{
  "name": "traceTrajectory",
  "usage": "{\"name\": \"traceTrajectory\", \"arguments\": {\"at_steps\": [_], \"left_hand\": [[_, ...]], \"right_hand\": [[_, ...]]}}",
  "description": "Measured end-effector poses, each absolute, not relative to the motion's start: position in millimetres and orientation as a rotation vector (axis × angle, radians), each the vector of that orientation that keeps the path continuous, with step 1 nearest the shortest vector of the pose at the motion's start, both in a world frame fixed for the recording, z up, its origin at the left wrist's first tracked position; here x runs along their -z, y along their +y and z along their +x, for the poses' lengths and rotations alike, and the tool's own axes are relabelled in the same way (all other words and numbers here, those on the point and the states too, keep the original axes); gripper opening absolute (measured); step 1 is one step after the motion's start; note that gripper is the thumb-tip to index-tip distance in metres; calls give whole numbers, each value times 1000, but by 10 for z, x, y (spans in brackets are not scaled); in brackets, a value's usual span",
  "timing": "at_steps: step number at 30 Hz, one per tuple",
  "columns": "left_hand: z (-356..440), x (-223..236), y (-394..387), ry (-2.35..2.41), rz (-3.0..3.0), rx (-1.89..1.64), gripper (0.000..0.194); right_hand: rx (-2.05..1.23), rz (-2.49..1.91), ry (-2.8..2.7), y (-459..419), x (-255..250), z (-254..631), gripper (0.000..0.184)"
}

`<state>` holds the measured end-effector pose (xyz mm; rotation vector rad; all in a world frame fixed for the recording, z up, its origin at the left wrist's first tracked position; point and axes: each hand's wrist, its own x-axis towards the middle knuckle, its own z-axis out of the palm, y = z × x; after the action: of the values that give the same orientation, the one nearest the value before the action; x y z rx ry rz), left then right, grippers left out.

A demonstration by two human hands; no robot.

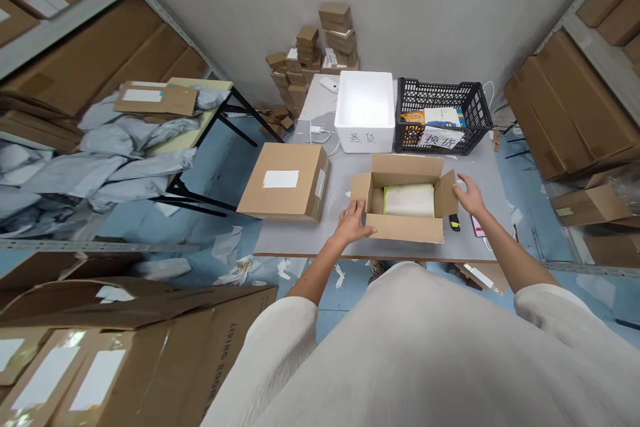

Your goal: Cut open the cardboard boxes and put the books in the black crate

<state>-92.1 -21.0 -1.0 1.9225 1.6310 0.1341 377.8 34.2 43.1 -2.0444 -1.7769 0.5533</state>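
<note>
An opened cardboard box point(404, 227) stands on the table in front of me, its flaps folded outward. Inside lies a flat whitish item with a yellow-green edge point(410, 201); its kind I cannot make out. At the box's left front corner, my left hand point(351, 223) rests against the left flap with its fingers spread. My right hand point(471, 196) is at the right flap, fingers apart and touching its outer edge. Just right of the box, a black and yellow box cutter point(455, 222) lies near my right hand, with a phone point(478, 226) beyond it.
A closed cardboard box point(283, 197) sits on the table's left. Behind the open box stand a white bin point(365, 140) and a black crate point(440, 88) holding packages. Small boxes point(340, 40) are stacked by the wall. Grey parcels point(135, 140) cover a side table.
</note>
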Motion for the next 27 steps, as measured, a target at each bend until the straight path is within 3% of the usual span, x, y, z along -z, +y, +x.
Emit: {"name": "traceTrajectory", "arguments": {"at_steps": [7,12,20,24,27], "left_hand": [[-917,-114,-173,1622,1913,-52,124],[-898,-212,-199,1600,2028,-90,111],[-671,-226,-108,1407,2179,-218,73],[-642,-183,-90,1374,2179,-224,46],[-652,-168,-134,1366,2170,-257,39]], "right_hand": [[-589,-2368,-1467,177,-158,4021,74],[-527,-2454,-1576,206,-181,3892,69],[-201,-2034,-2356,407,-755,3394,46],[-284,-1825,-2700,526,-901,2885,44],[-402,-1644,-2947,605,-817,2537,43]]}}
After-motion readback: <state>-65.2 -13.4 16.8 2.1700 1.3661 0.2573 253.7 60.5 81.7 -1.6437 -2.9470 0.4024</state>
